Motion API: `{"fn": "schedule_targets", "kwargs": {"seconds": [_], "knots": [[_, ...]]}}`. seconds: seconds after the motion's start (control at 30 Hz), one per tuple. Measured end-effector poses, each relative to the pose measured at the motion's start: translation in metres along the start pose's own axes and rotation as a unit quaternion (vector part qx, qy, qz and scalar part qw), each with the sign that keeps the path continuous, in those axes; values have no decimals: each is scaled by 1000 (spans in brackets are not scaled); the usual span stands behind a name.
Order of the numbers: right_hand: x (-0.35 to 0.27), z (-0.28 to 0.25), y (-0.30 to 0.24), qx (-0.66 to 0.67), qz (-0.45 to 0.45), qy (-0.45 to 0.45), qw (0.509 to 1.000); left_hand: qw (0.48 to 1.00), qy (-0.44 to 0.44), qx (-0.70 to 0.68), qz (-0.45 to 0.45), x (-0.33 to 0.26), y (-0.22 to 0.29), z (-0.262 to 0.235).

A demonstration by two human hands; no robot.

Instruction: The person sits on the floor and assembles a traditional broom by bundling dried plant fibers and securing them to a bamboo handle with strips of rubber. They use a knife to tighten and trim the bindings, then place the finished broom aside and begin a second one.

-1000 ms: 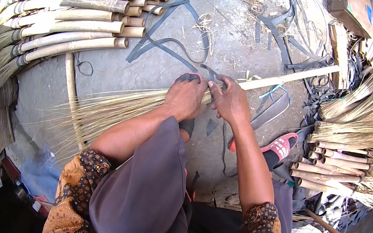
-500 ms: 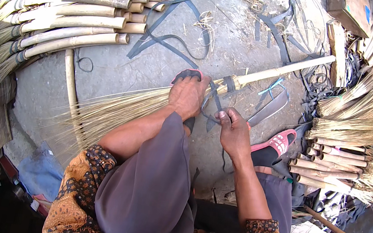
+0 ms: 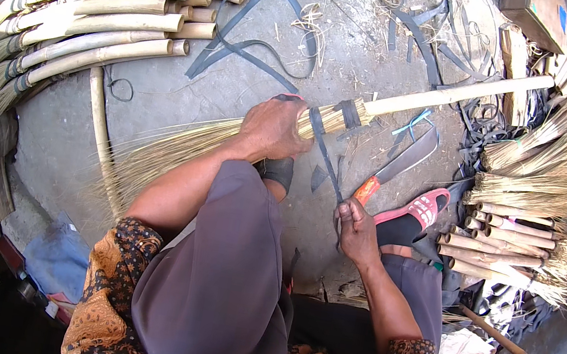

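The left hand (image 3: 272, 129) lay just above the centre, its fingers curled down over the bristle bundle of a broom (image 3: 322, 118), pinning it against the concrete floor (image 3: 183, 106). The broom ran from the loose straw fan at about eight o'clock to its pale bamboo handle (image 3: 460, 92), which pointed toward two o'clock. The right hand (image 3: 357, 229), toward four o'clock from the centre, had its fingers shut tight on the end of a dark binding strap (image 3: 323, 152); the strap ran taut up toward eleven o'clock to the broom's neck, where dark bands already wrapped it. Just beside the strap, at three o'clock, a knife (image 3: 397, 169) with an orange grip lay on the floor. Bamboo poles (image 3: 102, 7) were stacked at ten o'clock, finished brooms (image 3: 542, 181) piled at three o'clock, and loose dark strips (image 3: 258, 54) lay scattered at twelve o'clock.
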State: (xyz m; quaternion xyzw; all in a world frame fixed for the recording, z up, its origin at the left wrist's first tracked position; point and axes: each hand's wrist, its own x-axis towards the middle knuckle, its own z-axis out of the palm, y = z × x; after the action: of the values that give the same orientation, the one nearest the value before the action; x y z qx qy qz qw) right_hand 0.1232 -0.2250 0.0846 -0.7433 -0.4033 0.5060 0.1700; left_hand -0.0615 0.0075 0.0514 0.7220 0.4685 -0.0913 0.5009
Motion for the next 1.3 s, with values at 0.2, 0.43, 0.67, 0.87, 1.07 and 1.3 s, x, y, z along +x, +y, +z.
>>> {"fn": "schedule_targets", "kwargs": {"seconds": [0.2, 0.43, 0.67, 0.87, 1.07, 1.3], "knots": [[78, 9, 24, 1, -65, 31, 997, 970, -180, -120, 112, -23, 19, -25], [118, -6, -13, -154, -295, 112, 936, 876, -395, -270, 52, -3, 17, -24], [101, -41, -73, -86, 7, -108, 990, 987, -91, 130, 26, 2, 16, 3], [150, -24, -110, 128, 148, -121, 973, 981, -18, 181, 61, -3, 9, 29], [117, -11, -90, 239, 65, -12, 969, 980, 3, 189, 58, -3, 5, 36], [79, -3, -76, -25, -29, 78, 996, 981, 23, 190, 42, -7, 7, 44]]}}
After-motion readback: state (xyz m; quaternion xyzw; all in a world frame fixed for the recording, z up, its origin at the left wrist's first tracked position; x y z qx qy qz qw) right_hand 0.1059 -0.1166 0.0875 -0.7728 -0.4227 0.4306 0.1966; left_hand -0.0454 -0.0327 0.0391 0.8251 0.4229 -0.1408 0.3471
